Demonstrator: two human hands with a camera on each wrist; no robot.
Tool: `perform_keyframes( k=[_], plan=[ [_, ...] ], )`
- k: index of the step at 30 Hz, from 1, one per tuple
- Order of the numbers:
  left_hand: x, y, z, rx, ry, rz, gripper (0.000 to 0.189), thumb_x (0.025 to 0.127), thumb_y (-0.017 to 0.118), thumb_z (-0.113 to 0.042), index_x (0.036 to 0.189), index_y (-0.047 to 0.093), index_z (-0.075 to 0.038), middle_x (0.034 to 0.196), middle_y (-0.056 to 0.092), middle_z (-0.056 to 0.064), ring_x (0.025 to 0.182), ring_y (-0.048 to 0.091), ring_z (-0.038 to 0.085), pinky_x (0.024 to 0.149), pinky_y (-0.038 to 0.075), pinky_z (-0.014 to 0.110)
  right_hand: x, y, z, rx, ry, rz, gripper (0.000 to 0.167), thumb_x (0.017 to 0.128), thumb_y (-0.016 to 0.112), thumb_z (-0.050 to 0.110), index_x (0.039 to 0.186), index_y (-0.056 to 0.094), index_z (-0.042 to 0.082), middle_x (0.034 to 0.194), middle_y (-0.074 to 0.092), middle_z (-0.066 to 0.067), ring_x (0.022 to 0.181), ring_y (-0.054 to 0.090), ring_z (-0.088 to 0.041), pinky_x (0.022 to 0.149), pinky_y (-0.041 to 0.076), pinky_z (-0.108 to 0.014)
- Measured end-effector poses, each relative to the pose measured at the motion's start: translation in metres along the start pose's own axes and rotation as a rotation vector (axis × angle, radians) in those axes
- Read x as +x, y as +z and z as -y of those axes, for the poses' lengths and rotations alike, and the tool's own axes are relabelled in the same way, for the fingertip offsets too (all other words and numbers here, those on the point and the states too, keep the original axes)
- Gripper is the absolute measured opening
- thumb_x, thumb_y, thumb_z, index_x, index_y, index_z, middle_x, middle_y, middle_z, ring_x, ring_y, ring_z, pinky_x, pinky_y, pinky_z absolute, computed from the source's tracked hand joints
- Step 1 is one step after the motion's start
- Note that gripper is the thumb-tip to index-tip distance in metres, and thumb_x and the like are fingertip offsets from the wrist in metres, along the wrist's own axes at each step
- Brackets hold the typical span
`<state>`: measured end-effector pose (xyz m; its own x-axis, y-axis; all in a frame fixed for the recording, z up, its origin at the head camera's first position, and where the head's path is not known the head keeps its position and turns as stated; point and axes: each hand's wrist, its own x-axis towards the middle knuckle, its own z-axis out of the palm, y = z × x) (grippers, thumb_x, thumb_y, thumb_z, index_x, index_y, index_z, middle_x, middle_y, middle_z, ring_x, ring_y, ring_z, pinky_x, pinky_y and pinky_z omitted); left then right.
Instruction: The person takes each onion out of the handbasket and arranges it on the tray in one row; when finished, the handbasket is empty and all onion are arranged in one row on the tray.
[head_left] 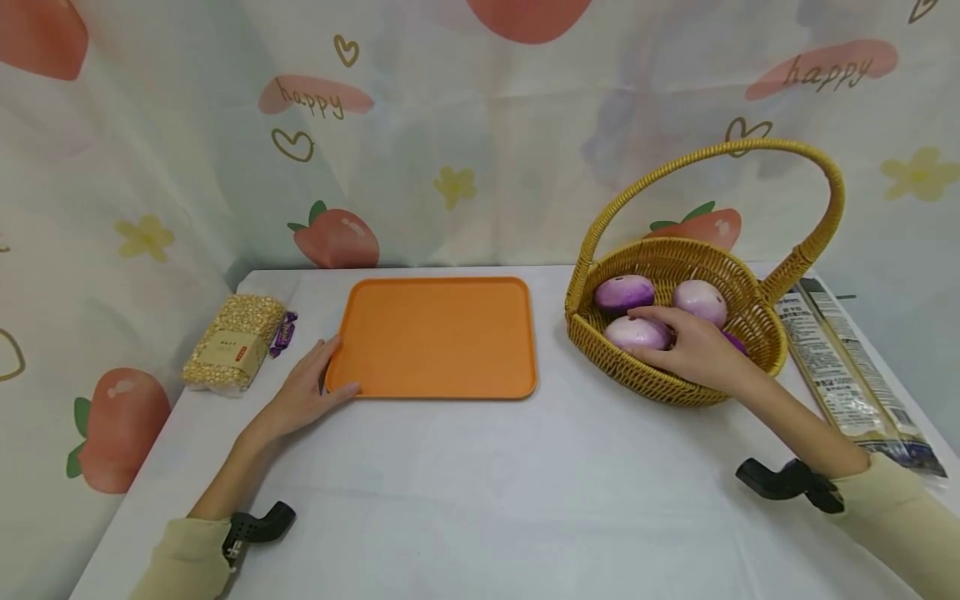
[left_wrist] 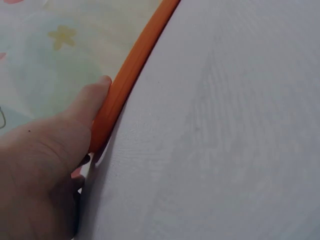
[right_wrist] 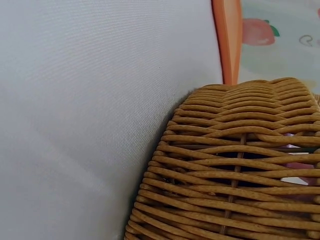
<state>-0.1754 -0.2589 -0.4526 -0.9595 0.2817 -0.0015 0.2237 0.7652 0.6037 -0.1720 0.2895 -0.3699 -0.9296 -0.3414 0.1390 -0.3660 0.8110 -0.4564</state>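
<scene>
Left hand (head_left: 300, 400) extended forward, fingers (head_left: 321, 355) fairly straight, thumb (head_left: 339, 394) spread apart from them – forearm (head_left: 231, 481) trails back and outward. Right hand (head_left: 696, 350) well apart, reaching inward, thumb and fingers bent in a pinch – right forearm (head_left: 806, 429) runs back and outward behind it, bare up to the sleeve (head_left: 900, 508).

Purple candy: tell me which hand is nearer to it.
Left. The left hand is close to the purple candy, at the left end of the orange tray; the right hand is much farther off, at the wicker basket.

On the table (head_left: 480, 483), the tray (head_left: 435, 337) lies between packet (head_left: 234, 340) and basket (head_left: 630, 372).
</scene>
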Motion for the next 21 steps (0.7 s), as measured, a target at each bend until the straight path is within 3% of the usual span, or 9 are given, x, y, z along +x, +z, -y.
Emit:
perform_keyframes(
  k=[14, 21],
  plan=[
    [-0.0006, -0.0007, -0.0018, 0.013, 0.003, 0.010, 0.092, 0.088, 0.068, -0.041, 0.155, 0.018, -0.003, 0.160, 0.022, 0.021, 0.149, 0.011, 0.044, 0.118, 0.013, 0.064, -0.0048, -0.0068, 0.0046, 0.092, 0.023, -0.043, 0.055, 0.082, 0.078, 0.031, 0.128, 0.060, 0.007, 0.125, 0.060, -0.019, 0.111, 0.056, -0.038, 0.092, 0.047, -0.064],
    [-0.0014, -0.0017, -0.0014, 0.008, 0.005, 0.012, 0.091, 0.088, 0.068, -0.041, 0.155, 0.018, -0.003, 0.161, 0.020, 0.020, 0.149, 0.011, 0.044, 0.118, 0.013, 0.064, -0.0026, -0.0052, 0.0060, 0.133, 0.036, -0.082, 0.054, 0.081, 0.079, 0.028, 0.128, 0.061, 0.009, 0.126, 0.061, -0.015, 0.115, 0.053, -0.033, 0.094, 0.046, -0.060]
  ],
)
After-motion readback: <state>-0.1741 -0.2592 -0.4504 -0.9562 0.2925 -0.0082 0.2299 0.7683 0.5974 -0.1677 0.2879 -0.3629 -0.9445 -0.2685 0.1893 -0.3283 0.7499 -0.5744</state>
